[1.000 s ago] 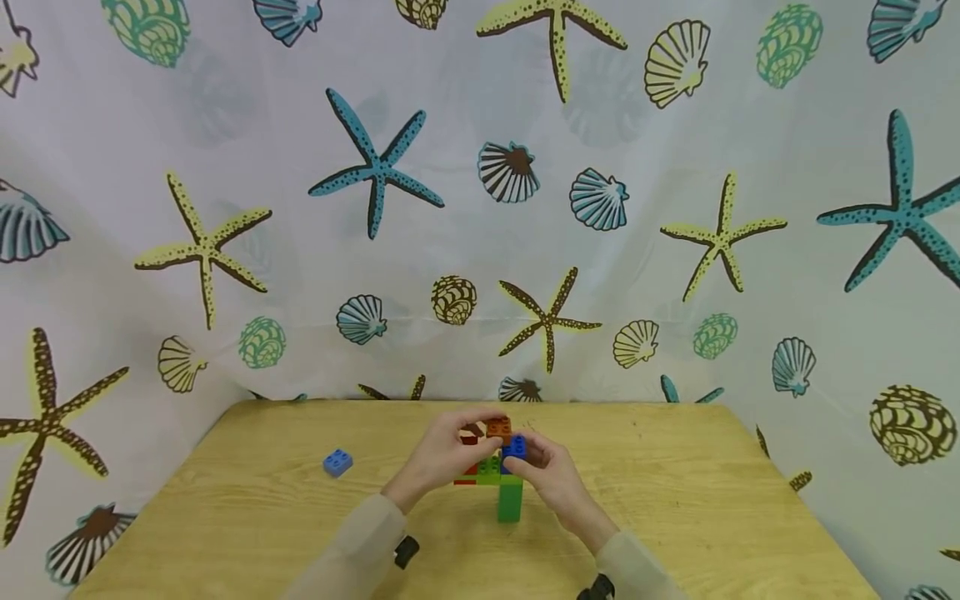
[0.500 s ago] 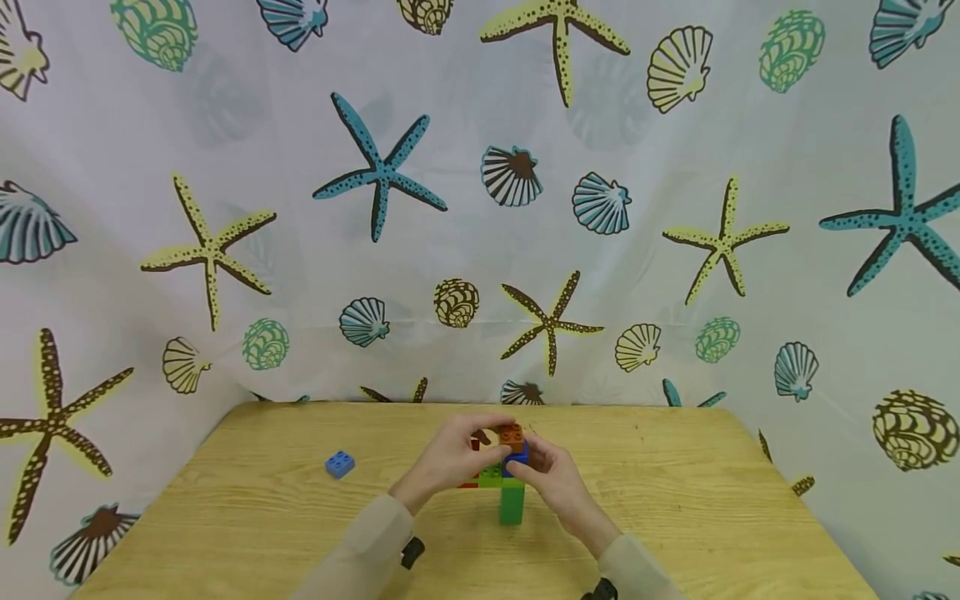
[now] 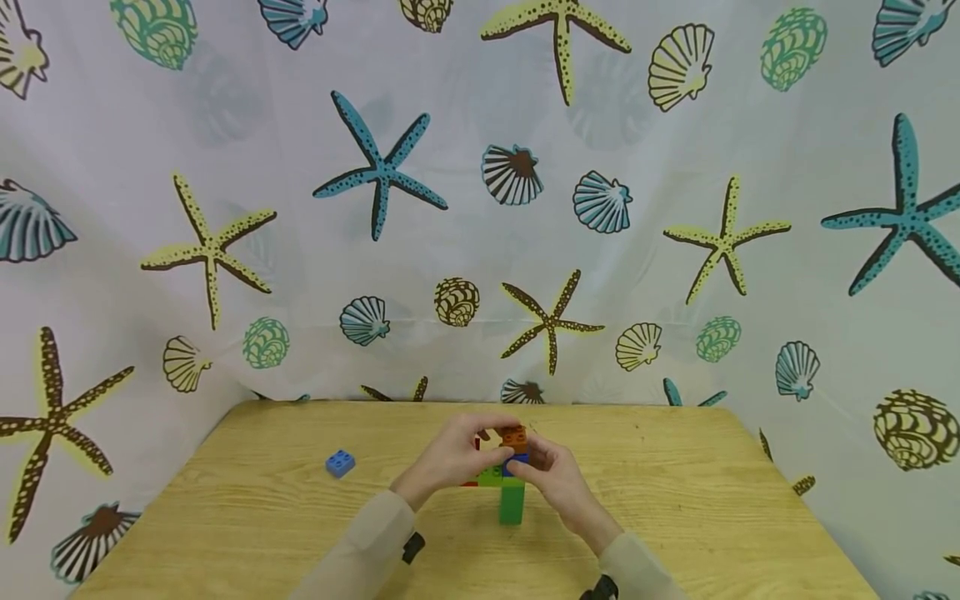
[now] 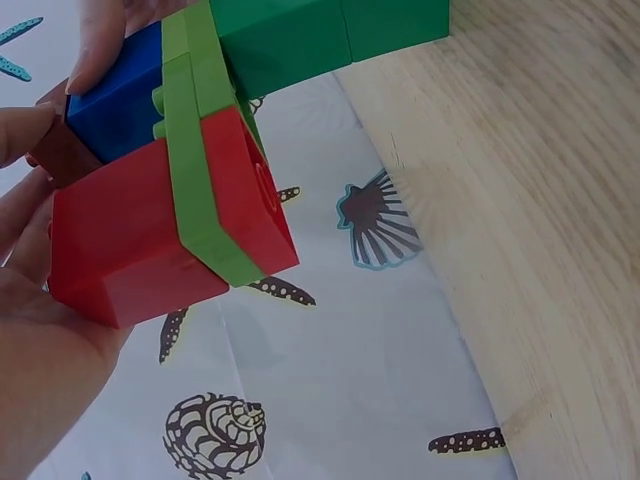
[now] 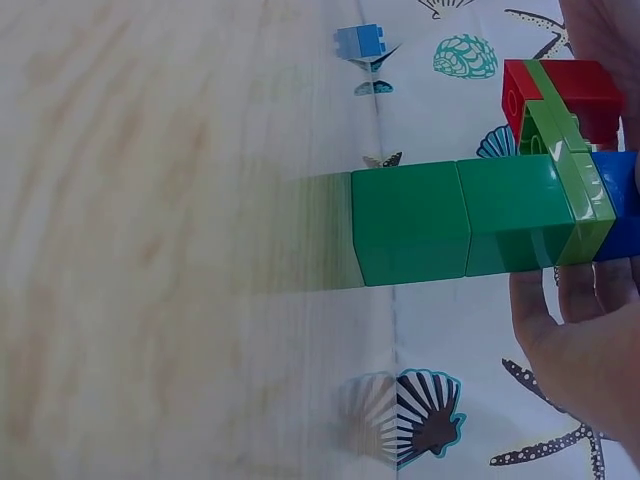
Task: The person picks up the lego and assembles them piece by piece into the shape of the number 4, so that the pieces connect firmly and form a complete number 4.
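A toy-brick build stands on the table. Two dark green bricks (image 5: 415,222) form its column, with light green plates (image 4: 197,160) across the top. On the plate, above the column, sits a blue brick (image 4: 120,95). Red bricks (image 4: 130,240) are at the plate's other end, one above and one below it. My left hand (image 3: 450,454) pinches an orange brick (image 3: 514,437) between thumb and fingers, right on top of the blue one. My right hand (image 3: 557,482) holds the blue brick from the right, thumb in front. Fingers hide much of both bricks.
A loose lighter blue brick (image 3: 340,463) lies on the wooden table (image 3: 262,517), left of the build. Behind the table hangs a cloth (image 3: 450,250) printed with shells and starfish.
My left hand has moved the orange brick slightly right and down, from above the build's middle onto the blue brick. My right hand stays at the blue brick.
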Tool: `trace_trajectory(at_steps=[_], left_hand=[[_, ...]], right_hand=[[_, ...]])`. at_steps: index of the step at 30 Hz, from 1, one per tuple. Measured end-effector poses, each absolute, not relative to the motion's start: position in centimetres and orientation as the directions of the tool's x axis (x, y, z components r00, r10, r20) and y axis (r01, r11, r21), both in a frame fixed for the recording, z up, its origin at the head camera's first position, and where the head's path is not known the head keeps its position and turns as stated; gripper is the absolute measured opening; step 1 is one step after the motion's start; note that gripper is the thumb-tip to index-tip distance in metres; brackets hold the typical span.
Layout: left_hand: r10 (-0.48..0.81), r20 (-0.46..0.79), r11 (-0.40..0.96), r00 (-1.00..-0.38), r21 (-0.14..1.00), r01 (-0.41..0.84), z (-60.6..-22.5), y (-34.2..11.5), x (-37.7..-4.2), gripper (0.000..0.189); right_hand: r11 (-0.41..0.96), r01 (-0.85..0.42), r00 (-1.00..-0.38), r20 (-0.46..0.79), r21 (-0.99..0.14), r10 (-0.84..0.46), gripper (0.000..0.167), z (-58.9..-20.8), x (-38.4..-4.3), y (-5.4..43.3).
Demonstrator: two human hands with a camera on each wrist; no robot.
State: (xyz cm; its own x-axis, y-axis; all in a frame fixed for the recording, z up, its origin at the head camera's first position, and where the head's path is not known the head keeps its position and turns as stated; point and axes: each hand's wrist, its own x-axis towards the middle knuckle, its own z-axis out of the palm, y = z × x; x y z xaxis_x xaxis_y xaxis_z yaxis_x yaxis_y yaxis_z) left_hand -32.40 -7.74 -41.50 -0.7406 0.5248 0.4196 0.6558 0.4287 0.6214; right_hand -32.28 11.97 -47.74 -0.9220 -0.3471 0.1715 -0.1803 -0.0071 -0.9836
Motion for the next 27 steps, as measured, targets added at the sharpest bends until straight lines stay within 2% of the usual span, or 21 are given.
trace_trajectory(at_steps=[10,27], left_hand=[[0.563,0.462,0.477,-0.685,0.495,0.726,-41.21,-7.49,-32.42,0.034],[0.564,0.360,0.469,-0.743,0.600,0.647,-40.85,-7.49,-32.71,0.032]], right_hand=[[0.002,-0.194,-0.919,0.181,-0.981,-0.350,0.053,-47.68,-32.53,12.07],[-0.014,-0.184,-0.923,0.178,-0.983,-0.341,0.046,-47.79,-32.20,12.06]])
